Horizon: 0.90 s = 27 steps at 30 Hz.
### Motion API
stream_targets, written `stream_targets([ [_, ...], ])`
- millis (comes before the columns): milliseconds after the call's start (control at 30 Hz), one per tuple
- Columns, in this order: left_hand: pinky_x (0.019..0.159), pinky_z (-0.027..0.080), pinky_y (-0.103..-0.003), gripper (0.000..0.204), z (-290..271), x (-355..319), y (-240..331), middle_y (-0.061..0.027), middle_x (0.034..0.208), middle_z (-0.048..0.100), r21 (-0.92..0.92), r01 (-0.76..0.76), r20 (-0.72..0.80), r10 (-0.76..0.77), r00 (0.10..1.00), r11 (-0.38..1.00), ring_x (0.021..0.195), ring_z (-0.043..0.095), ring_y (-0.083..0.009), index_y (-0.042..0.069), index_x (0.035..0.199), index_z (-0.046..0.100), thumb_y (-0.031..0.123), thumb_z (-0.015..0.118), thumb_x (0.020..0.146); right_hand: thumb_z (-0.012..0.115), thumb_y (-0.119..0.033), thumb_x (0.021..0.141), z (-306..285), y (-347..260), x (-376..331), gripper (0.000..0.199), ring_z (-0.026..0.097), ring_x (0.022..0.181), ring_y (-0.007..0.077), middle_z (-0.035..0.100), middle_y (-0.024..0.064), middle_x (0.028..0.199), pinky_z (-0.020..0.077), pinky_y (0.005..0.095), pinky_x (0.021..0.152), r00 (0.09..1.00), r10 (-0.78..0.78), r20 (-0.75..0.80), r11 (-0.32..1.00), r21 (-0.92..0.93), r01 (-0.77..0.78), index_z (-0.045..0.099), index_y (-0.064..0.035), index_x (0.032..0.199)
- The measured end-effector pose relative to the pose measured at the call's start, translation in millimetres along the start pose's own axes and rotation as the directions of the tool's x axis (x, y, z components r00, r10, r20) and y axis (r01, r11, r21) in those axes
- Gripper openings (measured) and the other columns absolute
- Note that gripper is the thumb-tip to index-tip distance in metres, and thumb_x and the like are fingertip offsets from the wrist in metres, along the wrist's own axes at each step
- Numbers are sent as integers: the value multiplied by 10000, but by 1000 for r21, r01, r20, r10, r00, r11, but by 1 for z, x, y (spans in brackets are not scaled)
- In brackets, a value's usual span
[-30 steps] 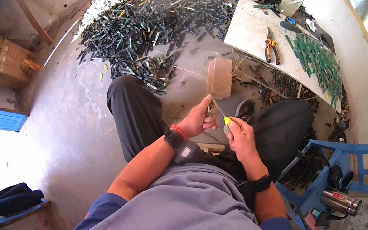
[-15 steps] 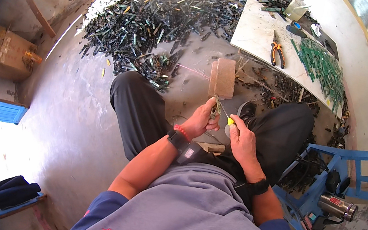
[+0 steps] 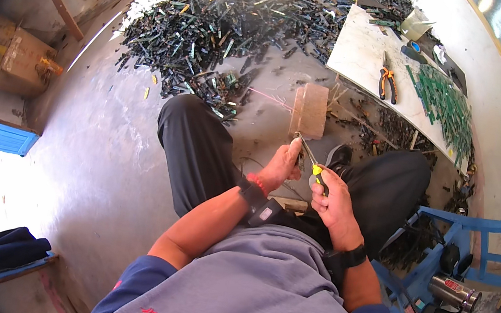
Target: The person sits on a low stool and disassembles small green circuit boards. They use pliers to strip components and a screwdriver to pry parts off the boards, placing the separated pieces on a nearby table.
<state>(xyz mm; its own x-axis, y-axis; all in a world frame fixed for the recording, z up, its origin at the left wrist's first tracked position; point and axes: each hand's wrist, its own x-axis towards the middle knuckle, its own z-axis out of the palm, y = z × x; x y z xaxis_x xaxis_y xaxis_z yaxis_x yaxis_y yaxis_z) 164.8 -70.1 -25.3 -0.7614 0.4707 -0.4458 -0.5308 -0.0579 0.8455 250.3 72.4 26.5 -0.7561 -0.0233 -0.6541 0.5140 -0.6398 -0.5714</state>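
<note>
In my right hand (image 3: pixel 336 203) is a screwdriver (image 3: pixel 318 170) with a yellow and black handle. Its thin shaft points up and left, and the tip meets a small narrow piece at my left fingertips. My left hand (image 3: pixel 281 167) is closed on that piece, greenish and strip-like, mostly covered by the thumb and fingers, so its exact kind does not show. Just beyond both hands a reddish-brown brick (image 3: pixel 310 110) lies on the floor between my knees.
A large heap of dark strips (image 3: pixel 217 33) covers the floor ahead. On a white board (image 3: pixel 359 49) at the right lie orange-black pliers (image 3: pixel 388 83), green strips (image 3: pixel 442 105) and a cup (image 3: pixel 416 25). A blue chair (image 3: pixel 488 227) and a steel flask (image 3: pixel 455 292) are at my right.
My right hand has turned, and more of the screwdriver's handle shows, its shaft now close against the piece. My left hand stays closed on the piece. The whole view has shifted slightly.
</note>
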Motion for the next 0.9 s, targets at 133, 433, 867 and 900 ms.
stream_targets([
  [133, 435, 373, -297, 547, 0, 1, 2, -16, 498, 387, -88, 25, 61, -19, 998, 996, 415, 377, -127, 73, 658, 430, 511, 330, 971, 512, -163, 934, -2, 3, -3, 259, 443, 448, 107, 546, 44, 651, 338, 221, 410, 966, -257, 0, 872, -431, 232, 577, -69, 1166],
  [433, 412, 319, -311, 567, 4, 13, -16, -2, 496, 407, 250, -132, -68, 153, 986, 959, 420, 389, -121, 57, 611, 436, 470, 320, 982, 556, -141, 891, 12, 6, 2, 249, 636, 654, 274, 625, 194, 752, 502, 348, 631, 706, -668, 233, 92, -916, 390, 606, -7, 1094],
  [867, 403, 311, -280, 530, 7, 14, -14, 16, 513, 390, 67, -91, 0, 91, 996, 994, 419, 361, -98, 75, 670, 455, 485, 325, 981, 511, -76, 909, -6, 5, 11, 307, 502, 502, 136, 588, 63, 698, 399, 282, 437, 934, -353, 57, 721, -620, 310, 569, -63, 1210],
  [900, 403, 313, -279, 526, 8, 16, -13, 15, 518, 396, 74, -109, -9, 110, 994, 991, 419, 363, -98, 75, 681, 458, 488, 327, 980, 520, -72, 898, -6, 7, 15, 313, 526, 520, 173, 593, 85, 702, 417, 305, 456, 819, -546, 176, 458, -756, 468, 574, -60, 1206],
])
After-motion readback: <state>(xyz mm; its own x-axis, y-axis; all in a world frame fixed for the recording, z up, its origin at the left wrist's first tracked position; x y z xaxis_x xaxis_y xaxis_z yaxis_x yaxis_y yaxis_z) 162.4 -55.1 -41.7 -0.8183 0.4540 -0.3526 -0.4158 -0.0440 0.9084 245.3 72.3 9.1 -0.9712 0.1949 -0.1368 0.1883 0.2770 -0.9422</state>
